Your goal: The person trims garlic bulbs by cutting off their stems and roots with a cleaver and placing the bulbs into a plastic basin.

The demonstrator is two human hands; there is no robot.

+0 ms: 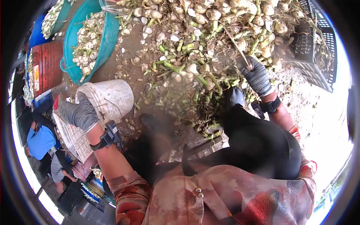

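My left hand (pixel 78 113), in a grey glove, is closed at the mouth of a tilted white bucket (pixel 116 98). A small red thing (pixel 56 102) shows at its fingertips; I cannot make out what it is. On the right, my right hand (pixel 258 77), also gloved in grey, is closed on the lower end of a long thin dry stem (pixel 236 45). The stem points up and left over a heap of garlic bulbs (pixel 213 15). Cut green stalks (pixel 176 68) and bulbs lie on the ground between my hands.
A teal tub (pixel 108 41) holds bulbs at the upper left, beside a red tub (pixel 48 65). Below the bucket is a pale slatted basket (pixel 73 137). A dark crate (pixel 318 69) stands at the upper right. Co-workers (pixel 40 141) sit at far left.
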